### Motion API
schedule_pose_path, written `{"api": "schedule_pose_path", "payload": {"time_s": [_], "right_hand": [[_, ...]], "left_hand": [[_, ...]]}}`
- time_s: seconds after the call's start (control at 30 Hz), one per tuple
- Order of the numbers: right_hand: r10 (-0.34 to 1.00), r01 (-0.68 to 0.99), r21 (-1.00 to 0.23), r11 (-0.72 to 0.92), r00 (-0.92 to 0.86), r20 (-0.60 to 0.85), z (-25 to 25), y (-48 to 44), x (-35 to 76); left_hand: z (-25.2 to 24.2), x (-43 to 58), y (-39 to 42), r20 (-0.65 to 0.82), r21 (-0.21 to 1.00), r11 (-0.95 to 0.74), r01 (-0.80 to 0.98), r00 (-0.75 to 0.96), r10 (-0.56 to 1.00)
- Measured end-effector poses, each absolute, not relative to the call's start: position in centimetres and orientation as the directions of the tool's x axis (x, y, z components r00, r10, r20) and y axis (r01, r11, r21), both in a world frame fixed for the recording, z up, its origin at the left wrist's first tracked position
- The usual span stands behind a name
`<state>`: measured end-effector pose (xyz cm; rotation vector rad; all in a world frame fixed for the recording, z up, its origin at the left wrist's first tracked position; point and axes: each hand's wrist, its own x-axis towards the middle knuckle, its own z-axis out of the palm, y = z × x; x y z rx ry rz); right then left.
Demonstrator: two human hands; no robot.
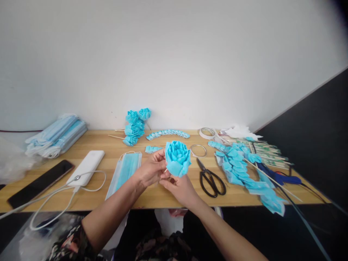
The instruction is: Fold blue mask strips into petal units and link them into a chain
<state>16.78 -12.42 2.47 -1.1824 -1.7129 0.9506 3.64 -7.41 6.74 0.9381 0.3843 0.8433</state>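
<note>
One flower in hand: in the head view, a turquoise rosette of folded, soft mask-like fabric (178,157) is held up over the wood-grained bench (100,139), left of the black-handled metal scissors (208,172). Its petals wrap round in several layers, so I judge it largely formed.
Left grip: this hand (152,170), left of the scissors, pinches the flower low at its base, where a short bit of thin pale stick (165,170) shows.
Right grip: this hand (179,187), just left of the scissors, has thumb and fingers curled in under the flower; what they close on is hidden, so I cannot tell whether they pinch anything.
Flowers done: a cluster of similar turquoise fabric flowers (133,129) lies beyond and left of the scissors, some with sticks showing; these look finished.
Strips left: a curved, pleated light-blue strip (168,134) and a shorter pleated blue piece (153,149) lie beyond and left of the scissors; a tangled heap of pleated turquoise strips (236,166) lies to their right. None looks rolled up.
Masks left: a flat blue-and-white pleated mask (132,165) lies left of the scissors, a thick stack of blue-and-white masks (58,136) much farther left; both appear uncut.
Tools idle: the scissors lie untouched, with a blue-handled corded tool (288,179) well to their right.
</note>
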Motion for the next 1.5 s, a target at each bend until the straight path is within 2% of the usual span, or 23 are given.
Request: {"api": "schedule_pose_path", "payload": {"time_s": [0.1,0.2,0.33,0.5,0.63,0.8,0.93,1.07,1.2,1.37,1.5], "right_hand": [[0.943,0.391,-0.859,0.329,-0.190,0.274,2.4,-12.7,16.7],[0.926,0.441,-0.815,0.377,-0.182,0.330,2.7,-13.0,16.7],[0.945,0.412,-0.851,0.326,-0.137,0.296,2.7,-13.2,16.8],[0.950,0.347,-0.888,0.301,-0.187,0.249,2.5,-12.9,16.5],[0.950,0.325,-0.899,0.294,-0.204,0.237,2.8,-12.5,16.3],[0.945,0.294,-0.905,0.306,-0.213,0.250,3.1,-11.9,16.3],[0.948,0.348,-0.886,0.306,-0.193,0.252,3.0,-11.6,16.4],[0.908,0.444,-0.793,0.417,-0.234,0.346,2.6,-11.1,16.4],[0.886,0.502,-0.730,0.464,-0.263,0.382,2.1,-10.6,16.6],[0.890,0.592,-0.666,0.454,-0.267,0.369,2.2,-10.3,17.1],[0.895,0.638,-0.632,0.440,-0.257,0.364,2.4,-10.1,17.1]], "left_hand": [[7.5,3.7,-7.9,0.035,0.841,0.273,-0.467,0.549,0.835],[8.2,3.9,-8.4,0.070,0.850,0.202,-0.487,0.484,0.872],[8.4,4.0,-8.8,0.089,0.876,0.150,-0.458,0.460,0.884],[8.8,4.2,-9.1,0.088,0.955,0.023,-0.296,0.356,0.930],[9.1,4.2,-8.6,0.169,0.983,-0.140,-0.121,0.268,0.949],[8.5,3.5,-8.3,0.181,0.983,-0.166,-0.083,0.249,0.951],[8.3,2.8,-8.7,0.315,0.949,-0.313,-0.036,0.183,0.931],[9.0,3.0,-9.1,0.450,0.890,-0.455,-0.002,0.155,0.879],[9.7,3.5,-9.0,0.446,0.893,-0.451,-0.007,0.152,0.882],[9.6,3.4,-8.5,0.355,0.933,-0.359,0.019,0.114,0.928],[9.6,2.9,-7.6,0.299,0.954,-0.295,-0.047,0.126,0.946]]}}
